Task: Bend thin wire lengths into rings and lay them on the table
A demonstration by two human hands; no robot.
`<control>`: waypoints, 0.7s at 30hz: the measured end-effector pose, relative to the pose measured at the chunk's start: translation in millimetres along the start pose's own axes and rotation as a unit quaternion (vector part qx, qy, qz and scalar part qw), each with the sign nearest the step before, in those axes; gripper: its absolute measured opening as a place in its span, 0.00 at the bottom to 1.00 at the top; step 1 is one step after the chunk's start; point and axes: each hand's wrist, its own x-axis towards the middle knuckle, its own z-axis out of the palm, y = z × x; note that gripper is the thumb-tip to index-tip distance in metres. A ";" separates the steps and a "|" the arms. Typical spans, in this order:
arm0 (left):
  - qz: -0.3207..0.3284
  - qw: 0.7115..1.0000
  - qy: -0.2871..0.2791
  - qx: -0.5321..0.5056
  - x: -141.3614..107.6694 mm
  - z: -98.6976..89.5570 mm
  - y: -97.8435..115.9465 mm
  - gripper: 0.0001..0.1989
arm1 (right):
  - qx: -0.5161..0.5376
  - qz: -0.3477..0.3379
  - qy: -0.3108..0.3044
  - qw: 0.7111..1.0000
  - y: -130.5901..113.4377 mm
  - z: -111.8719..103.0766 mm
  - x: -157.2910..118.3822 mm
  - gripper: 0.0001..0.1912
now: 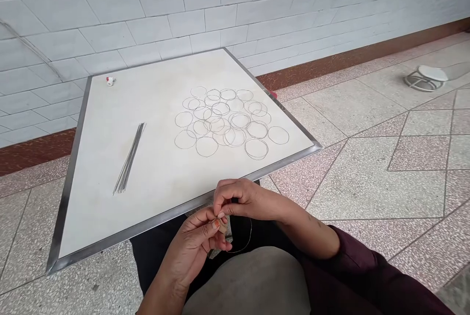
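Note:
My left hand [200,236] and my right hand [242,200] meet over my lap, just below the table's near edge. Both pinch a thin wire [250,236], which curves out to the right beneath my right hand. Its ends are hidden between the fingertips. On the white table [154,94], many thin wire rings [206,147] lie overlapping right of the middle. A narrow bundle of straight wires [129,158] rests on the left part of the table.
A small white and red object [110,81] sits near the table's far left corner. The table has a grey metal rim [125,236]. A tiled wall stands behind it. A round stool [428,77] is on the floor at the far right.

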 end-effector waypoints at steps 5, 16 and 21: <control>0.064 0.995 0.045 -0.069 0.5 3.4 0.7 0.04 | 0.008 -0.009 0.065 0.998 4.0 7.1 -1.9 0.26; 0.129 0.970 0.124 -0.165 -0.3 15.7 -0.2 0.08 | -0.152 -0.048 0.075 0.984 7.9 17.9 3.3 0.53; 0.124 0.971 0.107 -0.175 -0.3 15.3 -1.9 0.07 | -0.154 -0.063 0.072 0.983 5.1 15.9 3.2 0.47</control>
